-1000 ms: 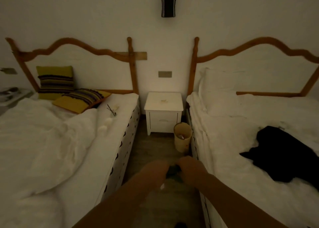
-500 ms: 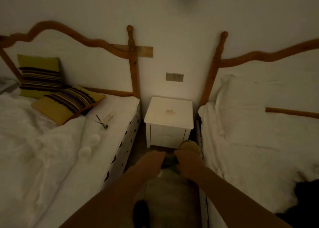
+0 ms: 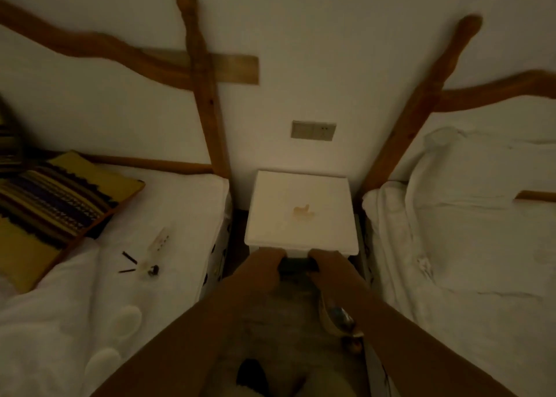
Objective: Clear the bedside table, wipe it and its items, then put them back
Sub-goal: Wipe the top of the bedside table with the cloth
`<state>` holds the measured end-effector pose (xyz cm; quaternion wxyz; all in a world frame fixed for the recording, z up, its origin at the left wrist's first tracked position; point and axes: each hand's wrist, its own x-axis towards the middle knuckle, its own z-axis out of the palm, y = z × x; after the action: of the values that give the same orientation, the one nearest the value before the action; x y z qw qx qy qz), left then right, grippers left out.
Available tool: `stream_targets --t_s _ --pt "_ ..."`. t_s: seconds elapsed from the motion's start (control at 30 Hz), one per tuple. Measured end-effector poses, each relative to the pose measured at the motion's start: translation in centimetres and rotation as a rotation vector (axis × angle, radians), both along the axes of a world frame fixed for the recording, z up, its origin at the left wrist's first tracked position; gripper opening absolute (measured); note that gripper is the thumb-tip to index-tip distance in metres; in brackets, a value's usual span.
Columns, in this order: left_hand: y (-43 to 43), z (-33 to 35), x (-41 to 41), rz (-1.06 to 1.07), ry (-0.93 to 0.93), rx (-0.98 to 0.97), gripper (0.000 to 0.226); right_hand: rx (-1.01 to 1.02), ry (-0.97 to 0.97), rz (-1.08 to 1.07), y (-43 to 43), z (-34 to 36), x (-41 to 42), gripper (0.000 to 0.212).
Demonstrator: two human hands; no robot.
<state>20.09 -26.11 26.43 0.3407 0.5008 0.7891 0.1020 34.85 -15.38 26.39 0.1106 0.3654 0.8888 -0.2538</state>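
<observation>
Two hands: left hand (image 3: 264, 264) and right hand (image 3: 326, 264) are reaching side by side at the front edge of the bedside table (image 3: 301, 213), a dark thing (image 3: 296, 267) sitting between them.
Grip: fingers are curling around that dark thing, probably a cloth; too dim to tell how tightly.
Table location: standing against the wall between the left bed (image 3: 168, 216) and the right bed (image 3: 451, 246).
Table top: looking bare except an orange stain (image 3: 302, 211) near the middle.
Cleared items: small pieces (image 3: 147, 261) are lying on the left bed beside the striped pillow (image 3: 54, 210); light, likely fragile.
Handling: table is looking rigid, painted, smooth; likely wiping easily, stain needing pressure.
Hold advice: bunching the soft cloth in one palm, steadying the table's front edge with the other.
Nearby: bin (image 3: 337, 318) is standing under the right forearm.
</observation>
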Motion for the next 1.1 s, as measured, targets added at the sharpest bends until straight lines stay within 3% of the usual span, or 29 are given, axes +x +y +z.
stream_targets --t_s 0.17,0.33,0.47,0.7,0.8,0.9,1.0,1.1 --pt "6.5 -6.0 -7.2 0.131 -0.102 0.010 0.020 -0.120 0.036 -0.086 7.0 -6.7 -6.3 0.009" --pt "12.3 -14.3 -12.8 0.308 -0.189 -0.077 0.024 -0.234 0.063 -0.166 12.9 -16.4 -11.7 0.016" --pt "14.4 -20.8 -15.8 0.500 -0.271 -0.043 0.013 -0.323 0.064 -0.279 15.3 -23.0 -14.4 0.015" --pt "17.2 -30.6 -19.5 0.568 -0.311 -0.055 0.023 -0.311 0.043 -0.446 17.4 -31.0 -17.9 0.026" --pt "17.8 -33.3 -20.6 0.529 -0.274 -0.043 0.023 -0.195 -0.053 -0.389 17.7 -33.4 -18.6 0.031" --pt "18.1 -34.7 -21.4 0.478 -0.253 0.008 0.027 0.042 0.018 -0.302 17.6 -34.5 -18.9 0.047" --pt "18.2 -35.8 -22.4 0.406 -0.212 0.068 0.039 0.235 0.187 -0.019 16.4 -36.0 -19.2 0.054" --pt "18.8 -36.8 -24.0 0.338 -0.165 0.145 0.033 0.273 0.350 0.311 14.7 -38.1 -20.1 0.041"
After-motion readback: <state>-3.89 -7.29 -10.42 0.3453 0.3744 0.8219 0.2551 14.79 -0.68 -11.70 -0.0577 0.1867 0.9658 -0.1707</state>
